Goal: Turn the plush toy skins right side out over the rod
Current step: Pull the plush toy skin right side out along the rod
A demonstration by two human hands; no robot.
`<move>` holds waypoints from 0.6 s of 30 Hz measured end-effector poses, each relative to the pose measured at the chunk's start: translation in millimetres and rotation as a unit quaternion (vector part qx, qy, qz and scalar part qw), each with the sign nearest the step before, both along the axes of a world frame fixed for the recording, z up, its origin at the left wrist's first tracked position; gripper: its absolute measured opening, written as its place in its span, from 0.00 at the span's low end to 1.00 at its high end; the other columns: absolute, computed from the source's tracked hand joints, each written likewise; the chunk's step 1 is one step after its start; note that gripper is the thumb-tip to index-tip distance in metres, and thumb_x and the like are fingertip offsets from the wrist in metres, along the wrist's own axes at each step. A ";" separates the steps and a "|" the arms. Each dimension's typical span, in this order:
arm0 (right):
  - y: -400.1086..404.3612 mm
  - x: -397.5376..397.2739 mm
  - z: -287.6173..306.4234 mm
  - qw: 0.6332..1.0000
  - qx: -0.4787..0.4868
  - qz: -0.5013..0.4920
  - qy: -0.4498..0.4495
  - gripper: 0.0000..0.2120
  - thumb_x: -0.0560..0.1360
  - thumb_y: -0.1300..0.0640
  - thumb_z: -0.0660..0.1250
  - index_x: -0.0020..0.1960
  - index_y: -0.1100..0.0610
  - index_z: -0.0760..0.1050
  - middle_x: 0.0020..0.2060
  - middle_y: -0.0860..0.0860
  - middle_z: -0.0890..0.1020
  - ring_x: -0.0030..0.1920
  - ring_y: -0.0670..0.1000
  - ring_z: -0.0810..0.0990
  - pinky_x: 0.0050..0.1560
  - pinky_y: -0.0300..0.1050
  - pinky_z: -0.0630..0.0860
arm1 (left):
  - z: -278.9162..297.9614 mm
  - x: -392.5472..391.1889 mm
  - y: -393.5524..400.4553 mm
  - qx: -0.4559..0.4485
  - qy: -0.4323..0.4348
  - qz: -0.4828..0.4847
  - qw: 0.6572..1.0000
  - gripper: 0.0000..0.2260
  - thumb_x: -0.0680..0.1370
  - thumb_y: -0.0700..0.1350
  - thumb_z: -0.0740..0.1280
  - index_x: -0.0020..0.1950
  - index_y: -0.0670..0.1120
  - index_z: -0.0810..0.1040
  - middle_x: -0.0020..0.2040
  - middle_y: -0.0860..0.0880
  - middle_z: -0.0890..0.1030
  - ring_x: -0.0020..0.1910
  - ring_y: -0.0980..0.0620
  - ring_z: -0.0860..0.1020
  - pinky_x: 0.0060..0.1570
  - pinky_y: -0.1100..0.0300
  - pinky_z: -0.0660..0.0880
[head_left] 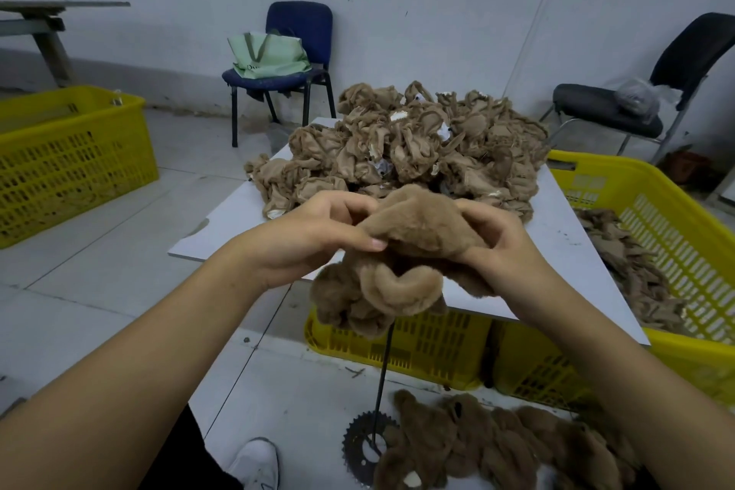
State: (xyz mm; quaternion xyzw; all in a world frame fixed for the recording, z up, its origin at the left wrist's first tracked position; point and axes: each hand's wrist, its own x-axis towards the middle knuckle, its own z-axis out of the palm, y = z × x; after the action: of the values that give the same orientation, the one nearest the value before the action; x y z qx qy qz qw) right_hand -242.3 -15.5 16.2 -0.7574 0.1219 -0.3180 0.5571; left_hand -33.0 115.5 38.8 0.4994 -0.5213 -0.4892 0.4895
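Note:
A fluffy brown plush skin [401, 270] hangs over the top of a thin dark rod [384, 374], fur side out. My left hand [314, 235] pinches its upper left edge between thumb and fingers. My right hand [493, 239] grips the upper right edge. The rod stands upright on a toothed metal sprocket [358, 446] on the floor; its top is hidden inside the skin. A big pile of inside-out tan skins [417, 147] lies on the white board [564, 251] behind my hands.
Fluffy turned skins [501, 446] lie on the floor at lower right. Yellow crates stand under the board [421, 350], at the right with more skins [676, 219], and at far left [67, 155]. A blue chair [294, 72] and a black chair [620, 111] stand by the wall. My white shoe [258, 465] is near the sprocket.

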 end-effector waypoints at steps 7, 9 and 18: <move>8.8 2.9 -17.1 0.993 -0.048 -0.095 0.047 0.21 0.73 0.75 0.67 0.52 0.50 0.81 0.40 0.41 0.84 0.35 0.39 0.81 0.32 0.35 0.75 | -5.1 -8.2 13.9 0.054 -0.074 0.013 0.996 0.14 0.70 0.40 0.76 0.54 0.42 0.82 0.53 0.42 0.81 0.54 0.43 0.76 0.59 0.45 0.69; 10.4 3.7 -16.2 0.984 -0.096 -0.144 0.035 0.19 0.72 0.72 0.72 0.55 0.52 0.82 0.50 0.44 0.84 0.51 0.43 0.82 0.49 0.46 0.80 | -2.1 -12.8 17.8 0.052 -0.044 -0.020 0.998 0.17 0.72 0.37 0.75 0.60 0.39 0.79 0.54 0.39 0.79 0.51 0.41 0.75 0.57 0.48 0.73; 17.4 3.5 0.3 0.968 -0.076 -0.187 -0.147 0.11 0.79 0.71 0.62 0.56 0.63 0.80 0.52 0.55 0.84 0.57 0.53 0.82 0.60 0.50 0.77 | -6.1 -60.3 26.2 0.014 0.042 -0.119 0.992 0.37 0.71 0.27 0.69 0.77 0.46 0.62 0.69 0.42 0.75 0.68 0.48 0.76 0.60 0.57 0.76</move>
State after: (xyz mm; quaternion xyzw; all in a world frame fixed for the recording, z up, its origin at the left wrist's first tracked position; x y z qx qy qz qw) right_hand -238.8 1.9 16.5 -0.7060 0.1537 -0.5330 0.4402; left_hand -93.3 141.7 32.7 0.4195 -0.5488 -0.5722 0.4421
